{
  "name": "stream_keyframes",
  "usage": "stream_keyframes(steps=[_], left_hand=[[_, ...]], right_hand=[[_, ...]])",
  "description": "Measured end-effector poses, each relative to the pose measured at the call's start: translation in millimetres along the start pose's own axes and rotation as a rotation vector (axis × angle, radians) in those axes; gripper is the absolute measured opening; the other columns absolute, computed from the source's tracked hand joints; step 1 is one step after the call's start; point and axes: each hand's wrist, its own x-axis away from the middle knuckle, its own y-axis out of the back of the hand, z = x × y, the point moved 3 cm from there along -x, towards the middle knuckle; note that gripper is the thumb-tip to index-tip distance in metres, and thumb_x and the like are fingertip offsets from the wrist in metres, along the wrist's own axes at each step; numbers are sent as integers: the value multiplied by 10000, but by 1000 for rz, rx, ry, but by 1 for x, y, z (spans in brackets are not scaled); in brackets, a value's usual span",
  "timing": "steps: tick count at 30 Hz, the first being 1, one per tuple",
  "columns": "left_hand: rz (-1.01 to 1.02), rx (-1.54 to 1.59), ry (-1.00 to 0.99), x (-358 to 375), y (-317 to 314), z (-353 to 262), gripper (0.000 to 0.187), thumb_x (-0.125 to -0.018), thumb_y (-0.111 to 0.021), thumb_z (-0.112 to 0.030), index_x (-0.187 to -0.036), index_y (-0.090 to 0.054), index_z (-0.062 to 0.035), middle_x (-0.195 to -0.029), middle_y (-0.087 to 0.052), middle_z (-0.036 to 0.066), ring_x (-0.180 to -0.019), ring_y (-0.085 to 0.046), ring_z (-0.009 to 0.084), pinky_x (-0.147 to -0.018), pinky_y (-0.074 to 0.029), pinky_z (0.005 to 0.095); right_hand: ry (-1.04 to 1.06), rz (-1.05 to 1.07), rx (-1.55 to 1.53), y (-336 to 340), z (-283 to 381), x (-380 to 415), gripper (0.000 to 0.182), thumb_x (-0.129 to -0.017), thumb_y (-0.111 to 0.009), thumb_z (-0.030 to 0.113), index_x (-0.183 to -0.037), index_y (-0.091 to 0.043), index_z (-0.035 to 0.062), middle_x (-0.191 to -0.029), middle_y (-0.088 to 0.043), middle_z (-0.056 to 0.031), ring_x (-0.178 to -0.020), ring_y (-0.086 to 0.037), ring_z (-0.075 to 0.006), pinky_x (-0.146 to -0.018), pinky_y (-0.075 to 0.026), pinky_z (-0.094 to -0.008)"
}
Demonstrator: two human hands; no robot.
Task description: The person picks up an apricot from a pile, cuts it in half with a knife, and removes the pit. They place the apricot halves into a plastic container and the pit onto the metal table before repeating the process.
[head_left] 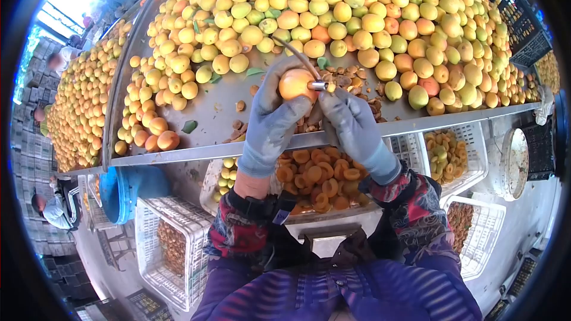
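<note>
My left hand (269, 123), in a grey work glove, is wrapped round an orange-yellow apricot (295, 85) in front of me. My right hand (352, 120), gloved too, pinches a small pitting knife (301, 57) with a thin curved brown blade and a silver collar. The collar is right at the apricot's right side, and the blade arcs up and left above the fruit. Behind my hands lie brown apricot pits (350, 77) on the metal table (205, 107). Below them, a crate of halved, pitted apricots (321, 181) shows between my forearms.
A big heap of whole apricots (333, 6) covers the table's far side. White crates (172, 244) with pits stand on the floor, near a blue barrel (140, 187) and a white bucket (513, 163). A black crate (517, 18) sits at the right. Another person (56, 208) is at the far left.
</note>
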Motion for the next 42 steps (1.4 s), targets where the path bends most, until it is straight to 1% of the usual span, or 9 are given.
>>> stream_keyframes(steps=[3, 7, 9, 14, 16, 20, 30, 32, 42], left_hand=[[-87, -153, -55, 1, 6, 7, 466, -827, -649, -89, -1242, -450, -14, -1090, -539, 67, -891, -541, 116, -742, -476, 245], [-194, -192, -86, -4, 5, 12, 453, -827, -654, -62, -1234, -462, -16, -1091, -542, 58, -955, -546, 115, -822, -476, 249], [-195, -178, -122, -4, 9, 12, 442, -832, -652, -60, -1230, -465, -15, -1094, -543, 59, -977, -550, 118, -851, -476, 254], [-223, -42, -44, 1, 18, 1, 431, -893, -592, -150, -1267, -427, -10, -1122, -557, 83, -1054, -542, 177, -952, -424, 330], [-202, -8, -47, 1, 19, 4, 467, -893, -599, -186, -1281, -412, -6, -1130, -558, 94, -1067, -543, 185, -965, -421, 364], [-110, 74, -75, -2, 15, 1, 535, -850, -657, -157, -1295, -411, 11, -1148, -538, 73, -1056, -528, 151, -950, -420, 301], [-69, -99, -95, 0, 14, -2, 565, -874, -612, -225, -1318, -361, 18, -1156, -544, 103, -1084, -535, 213, -957, -400, 374], [-79, -102, -92, 0, 12, -2, 568, -871, -616, -224, -1316, -361, 20, -1158, -543, 103, -1080, -539, 214, -957, -401, 373], [-109, -56, -67, 2, 7, -11, 513, -809, -675, -151, -1232, -447, 30, -1063, -553, 75, -994, -518, 145, -904, -415, 289]], right_hand=[[433, -192, 619, 5, -5, -7, 276, -956, -532, 294, -838, -548, 44, -588, -522, 14, -471, -498, -117, -445, -387, -246], [435, -346, 874, 2, -4, -9, 282, -930, -572, 310, -845, -547, 43, -552, -508, -59, -469, -517, -186, -464, -407, -284], [451, -377, 36, 4, -21, -18, 269, -914, -594, 312, -850, -549, 54, -520, -453, -97, -453, -488, -171, -456, -391, -282], [319, -431, 604, 24, -7, -8, 218, -936, -571, 238, -956, -580, 22, -590, -478, 35, -477, -417, -56, -447, -355, -220], [420, -164, 62, 20, -27, -6, 224, -943, -552, 215, -1025, -574, 7, -641, -497, 54, -475, -404, -33, -438, -334, -195], [56, 90, -10, 8, -3, 5, 273, -967, -502, 219, -1113, -550, -7, -632, -493, 42, -469, -417, -26, -429, -326, -177], [12, 52, 35, 3, -4, 8, 437, -982, -412, 407, -838, -576, 28, -463, -436, -4, -373, -359, -65, -393, -274, -212], [-34, 143, -15, 9, -12, 8, 341, -961, -466, 225, -1154, -511, -52, -619, -493, 21, -457, -423, -53, -422, -333, -204], [7, 77, -218, 5, -32, 11, 348, -952, -476, 149, -1218, -454, -74, -684, -509, 26, -507, -431, -34, -464, -374, -196]])
